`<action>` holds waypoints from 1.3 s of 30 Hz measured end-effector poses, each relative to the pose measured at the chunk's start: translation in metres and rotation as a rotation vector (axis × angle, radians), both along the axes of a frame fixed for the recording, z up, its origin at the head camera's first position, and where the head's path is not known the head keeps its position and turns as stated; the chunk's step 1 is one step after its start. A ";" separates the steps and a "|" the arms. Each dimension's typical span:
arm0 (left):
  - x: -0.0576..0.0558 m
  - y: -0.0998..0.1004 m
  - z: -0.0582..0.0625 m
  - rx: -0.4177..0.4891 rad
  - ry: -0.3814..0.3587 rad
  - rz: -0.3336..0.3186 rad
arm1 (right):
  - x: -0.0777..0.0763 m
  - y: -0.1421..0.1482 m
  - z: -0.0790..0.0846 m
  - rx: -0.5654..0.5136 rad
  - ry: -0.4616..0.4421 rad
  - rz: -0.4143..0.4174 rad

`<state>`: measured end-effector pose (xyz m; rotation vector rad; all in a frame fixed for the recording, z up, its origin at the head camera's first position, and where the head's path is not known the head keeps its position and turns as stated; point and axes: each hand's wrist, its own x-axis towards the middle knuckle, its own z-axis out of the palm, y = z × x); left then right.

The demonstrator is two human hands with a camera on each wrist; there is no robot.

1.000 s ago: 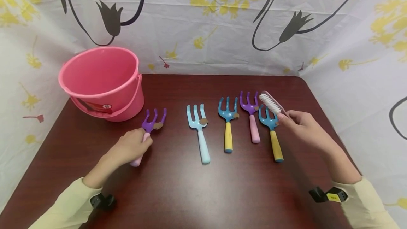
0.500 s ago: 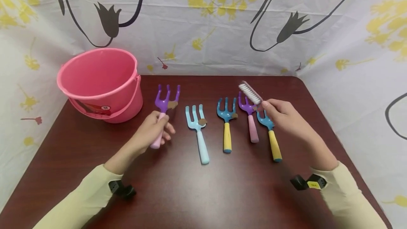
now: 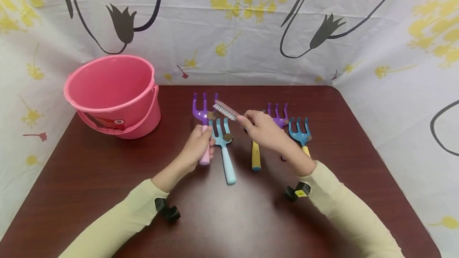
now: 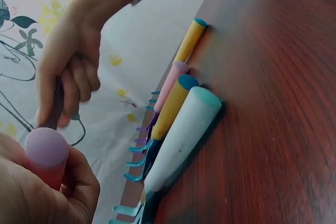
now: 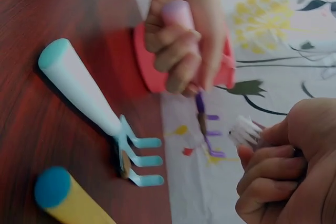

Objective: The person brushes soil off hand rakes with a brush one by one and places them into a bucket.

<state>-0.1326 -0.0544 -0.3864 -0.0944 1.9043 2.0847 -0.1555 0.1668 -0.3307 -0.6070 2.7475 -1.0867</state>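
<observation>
My left hand grips the pink handle of a purple hand fork, raised off the table with its tines pointing away. A brown patch sits at the base of its tines. In my right hand is a small brush, pinched by its handle, white bristles turned toward the fork's tines and close to them. The right wrist view shows the bristles just short of the purple tines. Below the held fork lies a light blue hand fork, partly covered by my left hand.
A pink bucket stands at the back left of the dark red-brown table. Under and beside my right arm lie a yellow-handled blue fork, another purple fork and another blue fork. A patterned white sheet hangs behind.
My left hand has lifted the purple hand fork from beside the bucket and carried it right. My right hand has brought the brush left across the table, up to the fork's tines.
</observation>
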 end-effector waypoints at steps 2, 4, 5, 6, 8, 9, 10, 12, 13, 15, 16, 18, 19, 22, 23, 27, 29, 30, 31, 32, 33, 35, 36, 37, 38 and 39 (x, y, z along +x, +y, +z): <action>0.000 0.005 -0.001 0.003 0.001 0.013 | -0.003 -0.010 -0.003 0.031 0.011 -0.024; -0.001 0.008 -0.002 0.006 0.011 0.022 | -0.006 -0.018 -0.005 0.068 0.030 -0.049; -0.001 0.010 -0.002 0.005 0.018 0.026 | -0.007 -0.021 -0.005 0.088 0.043 -0.057; -0.002 0.011 -0.002 0.005 0.025 0.028 | -0.007 -0.023 -0.005 0.104 0.055 -0.062; -0.003 0.013 -0.003 0.011 0.036 0.028 | -0.009 -0.026 -0.005 0.129 0.078 -0.064; -0.003 0.014 -0.003 0.014 0.038 0.028 | -0.009 -0.027 -0.004 0.137 0.083 -0.063; -0.003 0.014 -0.003 0.017 0.036 0.027 | -0.009 -0.027 -0.004 0.142 0.085 -0.061; -0.003 0.016 -0.003 0.021 0.028 0.026 | -0.009 -0.026 -0.004 0.144 0.075 -0.063; -0.003 0.016 -0.003 0.022 0.023 0.026 | -0.009 -0.026 -0.005 0.144 0.066 -0.065; -0.003 0.018 -0.002 0.019 0.018 0.026 | -0.009 -0.027 -0.006 0.131 0.045 -0.070; -0.003 0.019 -0.002 0.017 0.017 0.026 | -0.009 -0.028 -0.006 0.125 0.035 -0.069; -0.003 0.022 -0.001 0.019 0.017 0.029 | -0.009 -0.031 -0.007 0.116 0.027 -0.070; -0.004 0.024 -0.001 0.023 0.014 0.031 | -0.009 -0.033 -0.008 0.108 0.021 -0.072; -0.005 0.029 -0.001 0.036 0.011 0.034 | -0.008 -0.038 -0.010 0.100 0.009 -0.086; -0.005 0.030 -0.001 0.037 0.009 0.036 | -0.007 -0.039 -0.011 0.101 0.008 -0.096; -0.007 0.032 0.000 0.028 0.004 0.038 | -0.003 -0.045 -0.009 0.111 0.009 -0.144; -0.007 0.034 0.002 0.035 -0.004 0.025 | -0.002 -0.048 -0.009 0.101 0.011 -0.143; -0.007 0.035 0.003 0.041 -0.008 0.018 | -0.002 -0.050 -0.008 0.100 0.010 -0.134; -0.008 0.036 0.004 0.051 -0.009 0.014 | -0.002 -0.052 -0.007 0.099 0.011 -0.125; -0.008 0.036 0.006 0.067 -0.013 0.014 | -0.003 -0.053 -0.007 0.097 0.013 -0.116; -0.009 0.037 0.007 0.083 -0.013 0.015 | -0.004 -0.053 -0.006 0.094 0.010 -0.106; -0.010 0.036 0.011 0.110 -0.014 0.023 | -0.006 -0.050 -0.003 0.072 0.001 -0.091; -0.010 0.035 0.013 0.110 -0.011 0.035 | -0.007 -0.046 0.000 0.065 0.003 -0.101; -0.010 0.034 0.015 0.111 -0.007 0.044 | -0.010 -0.042 0.002 0.050 0.008 -0.112; -0.010 0.033 0.017 0.107 -0.007 0.049 | -0.012 -0.036 0.004 0.032 0.008 -0.121; -0.010 0.031 0.018 0.095 -0.005 0.047 | -0.013 -0.031 0.006 0.012 0.002 -0.130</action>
